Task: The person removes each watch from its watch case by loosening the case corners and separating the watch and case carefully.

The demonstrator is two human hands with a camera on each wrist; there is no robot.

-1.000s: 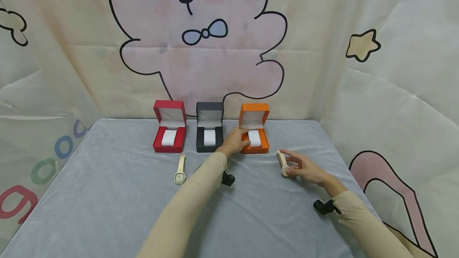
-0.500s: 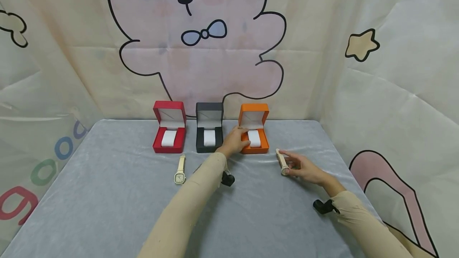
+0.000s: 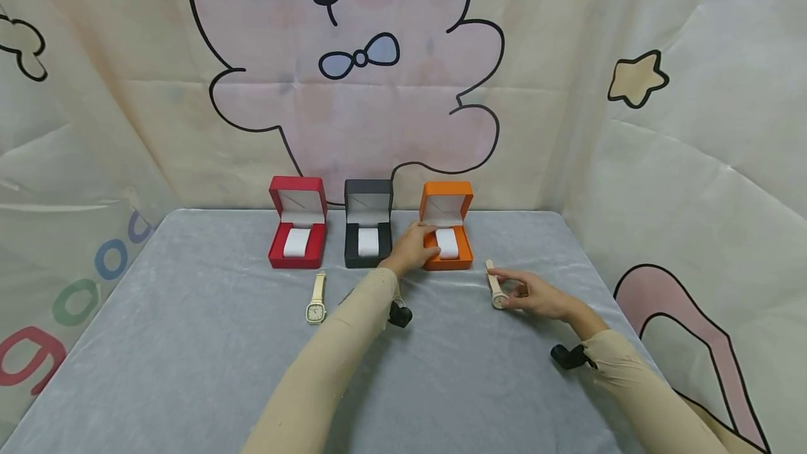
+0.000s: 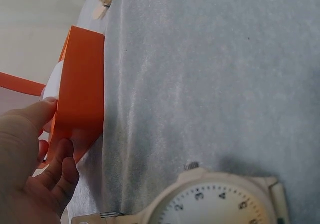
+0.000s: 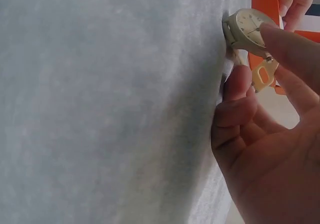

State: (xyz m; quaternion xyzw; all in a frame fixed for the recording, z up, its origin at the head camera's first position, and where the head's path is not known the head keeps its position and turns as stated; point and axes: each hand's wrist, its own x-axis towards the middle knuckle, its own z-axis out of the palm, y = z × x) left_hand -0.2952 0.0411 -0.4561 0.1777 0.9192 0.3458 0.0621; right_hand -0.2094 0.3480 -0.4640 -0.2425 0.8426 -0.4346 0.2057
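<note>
My left hand (image 3: pixel 412 251) holds the near left corner of the open orange watch box (image 3: pixel 466 258). In the left wrist view, its thumb lies at the rim by the white cushion (image 4: pixel 53 82) and other fingers touch the outer wall. To the right of that box, my right hand (image 3: pixel 536 296) pinches a cream wristwatch (image 3: pixel 494 286) between thumb and fingers. The right wrist view has this watch's round dial facing up, with the thumb at its edge. A second round-dial watch (image 4: pixel 210 204) lies under my left forearm, mostly hidden from the head view.
An open red watch box (image 3: pixel 299 261) and an open black one (image 3: pixel 368 262) stand in line left of the orange box, each with a white cushion. A cream watch with a squarish dial (image 3: pixel 316 312) lies before them on the grey cloth (image 3: pixel 189 356). A printed curtain (image 3: pixel 536 146) hangs behind.
The watch in my right hand has shifted slightly left, and its strap end sits a little farther from me. My left hand and the boxes have stayed in place.
</note>
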